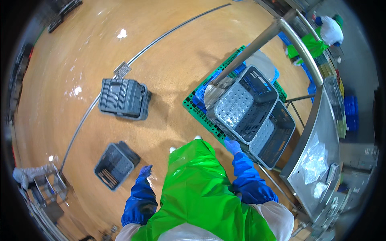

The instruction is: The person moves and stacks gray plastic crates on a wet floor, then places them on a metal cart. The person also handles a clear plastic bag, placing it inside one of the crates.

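Green apron [197, 172] foremost, the right hand [232, 145], grip unclear, is at the lower corner of a crate [254, 114] right of centre, long axis slanting up-right, the left hand [145, 171] half-open, empty, lower left.

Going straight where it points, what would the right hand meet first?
Likely the upper grey slotted plastic basket of the overlapping pair; depth is unclear, and the right hand may touch it.

Right fingers [229, 141] at grey crate [259, 106], green apron [195, 180]
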Motion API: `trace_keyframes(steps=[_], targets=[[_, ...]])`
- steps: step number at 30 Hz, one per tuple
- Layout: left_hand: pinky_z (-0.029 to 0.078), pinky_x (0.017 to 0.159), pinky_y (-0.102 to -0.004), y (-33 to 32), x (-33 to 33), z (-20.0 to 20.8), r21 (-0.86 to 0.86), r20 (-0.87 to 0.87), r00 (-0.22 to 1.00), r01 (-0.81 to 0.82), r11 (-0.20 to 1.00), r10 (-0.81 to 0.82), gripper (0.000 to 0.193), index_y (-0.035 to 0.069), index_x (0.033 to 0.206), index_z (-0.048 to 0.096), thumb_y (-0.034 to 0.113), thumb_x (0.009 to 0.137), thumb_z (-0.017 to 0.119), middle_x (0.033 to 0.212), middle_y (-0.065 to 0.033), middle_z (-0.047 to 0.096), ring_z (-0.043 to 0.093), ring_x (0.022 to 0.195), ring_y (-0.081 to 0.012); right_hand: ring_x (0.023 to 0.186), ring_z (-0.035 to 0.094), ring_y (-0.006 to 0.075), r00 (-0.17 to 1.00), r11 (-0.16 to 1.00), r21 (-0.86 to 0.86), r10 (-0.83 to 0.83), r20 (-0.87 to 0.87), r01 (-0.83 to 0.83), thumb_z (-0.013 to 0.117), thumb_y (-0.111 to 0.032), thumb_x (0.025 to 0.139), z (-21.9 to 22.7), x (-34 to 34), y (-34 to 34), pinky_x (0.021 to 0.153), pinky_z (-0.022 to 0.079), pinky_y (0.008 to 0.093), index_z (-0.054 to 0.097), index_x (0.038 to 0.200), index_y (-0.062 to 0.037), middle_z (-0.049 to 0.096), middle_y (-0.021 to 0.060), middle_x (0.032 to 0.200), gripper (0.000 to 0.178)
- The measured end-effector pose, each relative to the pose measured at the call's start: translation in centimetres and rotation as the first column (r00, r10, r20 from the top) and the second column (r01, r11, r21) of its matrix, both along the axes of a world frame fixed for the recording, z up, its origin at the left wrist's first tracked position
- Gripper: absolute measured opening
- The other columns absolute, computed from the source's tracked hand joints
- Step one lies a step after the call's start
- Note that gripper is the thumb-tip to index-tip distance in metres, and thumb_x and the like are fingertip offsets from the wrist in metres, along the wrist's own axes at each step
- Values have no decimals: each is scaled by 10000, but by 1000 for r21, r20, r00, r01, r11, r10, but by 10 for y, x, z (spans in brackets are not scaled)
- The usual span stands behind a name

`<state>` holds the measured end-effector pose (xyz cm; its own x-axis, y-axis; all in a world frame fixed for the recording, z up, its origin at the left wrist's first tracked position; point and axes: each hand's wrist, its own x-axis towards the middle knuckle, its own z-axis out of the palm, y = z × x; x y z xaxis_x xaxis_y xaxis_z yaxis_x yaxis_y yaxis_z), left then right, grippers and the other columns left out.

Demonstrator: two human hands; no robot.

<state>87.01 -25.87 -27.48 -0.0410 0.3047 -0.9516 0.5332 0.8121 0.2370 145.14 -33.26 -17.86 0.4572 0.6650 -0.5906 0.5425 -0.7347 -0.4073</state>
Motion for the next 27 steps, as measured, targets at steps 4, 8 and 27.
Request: trace_keyframes(steps=[4, 8, 27], targets=[[473, 624, -322, 150, 38, -26, 391, -52, 919, 378, 839, -390, 422, 16, 964, 596, 408, 806, 595, 821, -109, 604, 581, 694, -199, 597, 603, 193, 956, 972, -107, -228, -183, 211, 512, -498, 822, -15, -18, -4, 559, 467, 324, 632, 729, -52, 626, 74, 651, 471], [476, 735, -355, 284, 112, -6, 575, -118, 803, 534, 619, -584, 421, 14, 920, 641, 414, 805, 575, 899, -161, 637, 611, 809, -257, 601, 602, 182, 799, 876, -169, -482, -360, 453, 487, -519, 834, -37, -41, 6, 551, 463, 316, 638, 825, -61, 642, 58, 722, 482], [404, 950, -371, 478, 681, 270, 788, 82, -384, 590, -176, -920, 702, 69, 1363, 317, 230, 787, 684, 1336, -181, 403, 485, 1142, -251, 837, 590, 380, 598, 590, 367, -795, 106, 719, 624, -401, 709, 16, 11, 251, 733, 470, 476, 518, 1109, -39, 605, 213, 928, 549]])
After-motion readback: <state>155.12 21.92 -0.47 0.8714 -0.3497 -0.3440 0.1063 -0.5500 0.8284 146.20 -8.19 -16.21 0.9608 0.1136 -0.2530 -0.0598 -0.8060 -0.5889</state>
